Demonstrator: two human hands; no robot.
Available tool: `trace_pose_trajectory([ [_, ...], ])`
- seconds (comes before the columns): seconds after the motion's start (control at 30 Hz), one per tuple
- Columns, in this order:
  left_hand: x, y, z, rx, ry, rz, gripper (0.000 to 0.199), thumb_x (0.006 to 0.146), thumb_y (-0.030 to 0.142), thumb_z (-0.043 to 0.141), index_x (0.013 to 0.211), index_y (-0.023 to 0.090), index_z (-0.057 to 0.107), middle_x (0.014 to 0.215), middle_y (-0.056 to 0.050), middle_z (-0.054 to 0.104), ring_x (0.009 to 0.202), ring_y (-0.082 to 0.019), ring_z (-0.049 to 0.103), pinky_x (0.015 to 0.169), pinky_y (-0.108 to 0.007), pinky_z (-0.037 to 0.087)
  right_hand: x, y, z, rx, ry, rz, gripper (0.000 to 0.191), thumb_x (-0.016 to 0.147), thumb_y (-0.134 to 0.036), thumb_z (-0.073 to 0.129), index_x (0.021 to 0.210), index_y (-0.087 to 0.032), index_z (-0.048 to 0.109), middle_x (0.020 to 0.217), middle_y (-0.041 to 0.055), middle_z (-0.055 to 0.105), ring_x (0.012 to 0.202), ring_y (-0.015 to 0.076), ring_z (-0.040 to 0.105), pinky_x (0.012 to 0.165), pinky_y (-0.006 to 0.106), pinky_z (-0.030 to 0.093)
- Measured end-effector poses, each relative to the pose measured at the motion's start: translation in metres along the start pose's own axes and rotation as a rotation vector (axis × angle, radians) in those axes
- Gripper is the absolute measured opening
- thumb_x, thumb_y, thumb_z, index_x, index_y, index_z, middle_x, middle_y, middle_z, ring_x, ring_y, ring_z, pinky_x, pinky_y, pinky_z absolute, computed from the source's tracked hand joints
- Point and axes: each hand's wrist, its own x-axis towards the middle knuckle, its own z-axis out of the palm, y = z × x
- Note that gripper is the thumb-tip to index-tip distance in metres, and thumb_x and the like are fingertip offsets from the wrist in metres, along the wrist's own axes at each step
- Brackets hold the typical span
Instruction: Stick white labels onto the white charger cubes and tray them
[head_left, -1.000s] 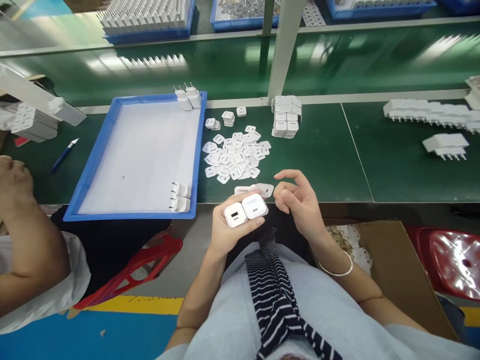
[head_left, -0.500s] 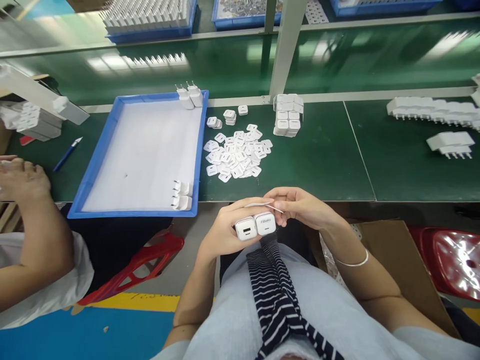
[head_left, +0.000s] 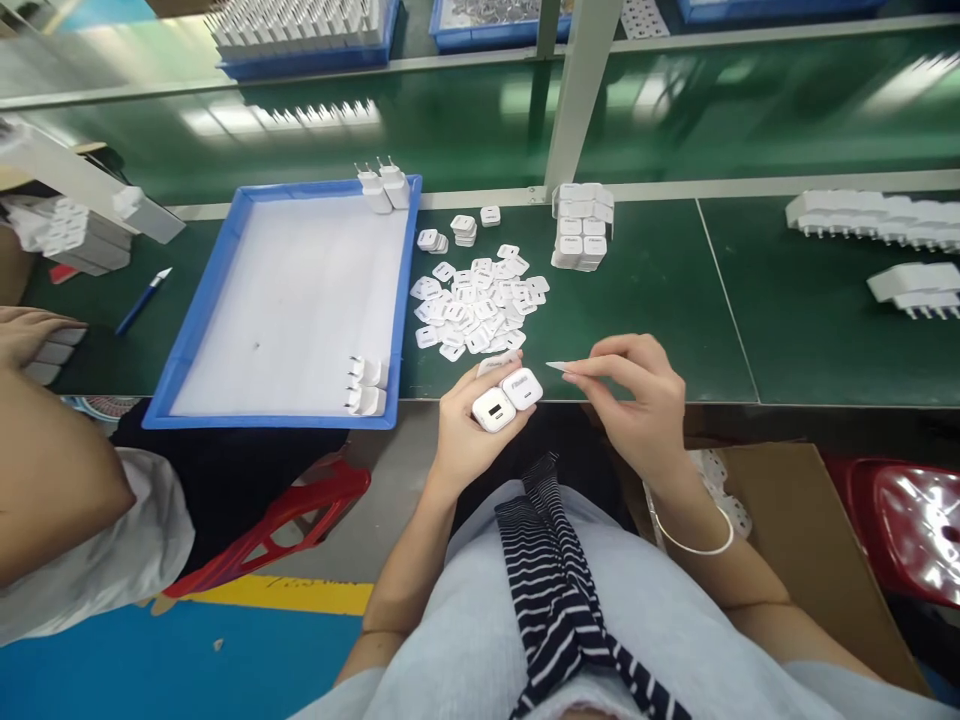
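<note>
My left hand is wrapped round two white USB chargers held side by side, port faces up. One face has a dark slot; the other carries grey lettering. A lettered white face plate lies along the top of that hand's fingers. To the right, my right hand pinches a thin white piece between thumb and forefinger. It shows nearly edge-on, so its kind is unclear. On the green bench beyond is a loose pile of white face plates, with small stacks of them behind.
A blue-rimmed tray on the left bears a few plug chargers. A block of chargers stands at the back. More chargers line the right. A co-worker's hand and a blue-handled knife are far left.
My hands have drawn apart: the right moved right and up with the thin white piece. My left hand rose toward the bench edge, still round the chargers.
</note>
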Motion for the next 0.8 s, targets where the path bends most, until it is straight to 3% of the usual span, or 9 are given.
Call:
trace_pose_trajectory([
  [0.1, 0.005, 0.000, 0.004, 0.024, 0.005, 0.025, 0.048, 0.075, 0.015, 0.084, 0.121, 0.023, 0.073, 0.127, -0.010, 0.073, 0.117, -0.025, 0.071, 0.104, -0.039, 0.057, -0.003, -0.015, -0.005, 0.100, -0.087, -0.027, 0.012, 0.091, -0.013, 0.070, 0.092, -0.023, 0.076, 0.083, 0.0000, 0.073, 0.069, 0.0122, 0.063, 0.065, 0.026, 0.051],
  [0.3, 0.008, 0.003, 0.009, 0.047, -0.044, 0.032, 0.046, 0.076, 0.023, 0.083, 0.121, 0.022, 0.073, 0.130, -0.011, 0.072, 0.118, -0.027, 0.070, 0.102, -0.041, 0.058, -0.008, -0.034, 0.005, 0.445, -0.197, 0.307, 0.008, 0.089, -0.021, 0.073, 0.097, -0.021, 0.075, 0.066, -0.0028, 0.069, 0.046, 0.0096, 0.053, 0.045, 0.024, 0.044],
  [0.53, 0.007, 0.006, 0.011, 0.097, -0.041, 0.059, 0.041, 0.081, 0.021, 0.078, 0.121, 0.021, 0.072, 0.129, -0.011, 0.072, 0.117, -0.025, 0.071, 0.100, -0.039, 0.060, -0.013, -0.036, 0.021, 0.451, -0.176, 0.364, 0.004, 0.088, -0.025, 0.073, 0.088, -0.022, 0.073, 0.062, -0.0020, 0.063, 0.053, 0.0123, 0.054, 0.049, 0.027, 0.041],
  [0.8, 0.004, 0.008, 0.012, 0.103, -0.024, 0.080, 0.040, 0.082, 0.018, 0.076, 0.121, 0.018, 0.071, 0.129, -0.012, 0.071, 0.116, -0.024, 0.071, 0.100, -0.036, 0.060, -0.016, -0.037, 0.025, 0.494, -0.192, 0.352, 0.004, 0.089, -0.023, 0.072, 0.087, -0.021, 0.070, 0.059, -0.0033, 0.062, 0.052, 0.0119, 0.055, 0.050, 0.027, 0.042],
])
